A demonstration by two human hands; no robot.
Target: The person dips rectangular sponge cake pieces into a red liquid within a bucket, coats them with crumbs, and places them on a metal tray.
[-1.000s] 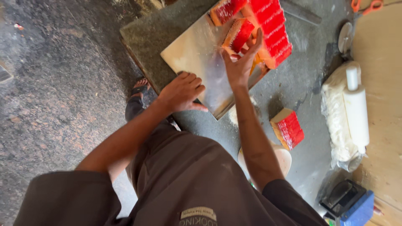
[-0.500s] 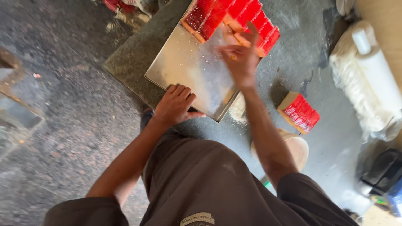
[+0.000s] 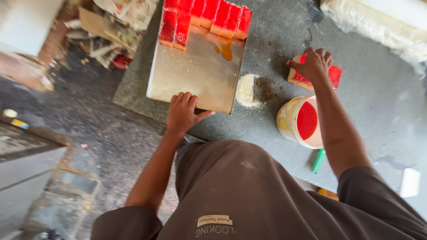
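**Red-topped block under the right hand, tray steadied by the left**

The red-topped block [image 3: 334, 76] lay on the grey counter [image 3: 373, 102], just right of the metal tray [image 3: 195, 75] and above a small bucket [image 3: 299, 122]. The right hand [image 3: 313, 64] rested on it, fingers curled down over its top and far edge, the grip closed on the block; the arm reached forward nearly straight, passing beside the bucket. The left hand [image 3: 183, 113] lay flat on the tray's near edge, fingers spread and thumb out to the side, pressing rather than clasping, its arm bent at the elbow.

More red-topped pieces [image 3: 204, 15] stood in rows along the tray's far end, with an amber smear below them on the bare metal. Between tray and block sat a patch of pale powder [image 3: 246, 90] with darker crumbs beside it. The bucket held red liquid, and a green stick [image 3: 318, 161] lay below it. A clear plastic bundle [image 3: 378, 26] lay at the counter's far right.
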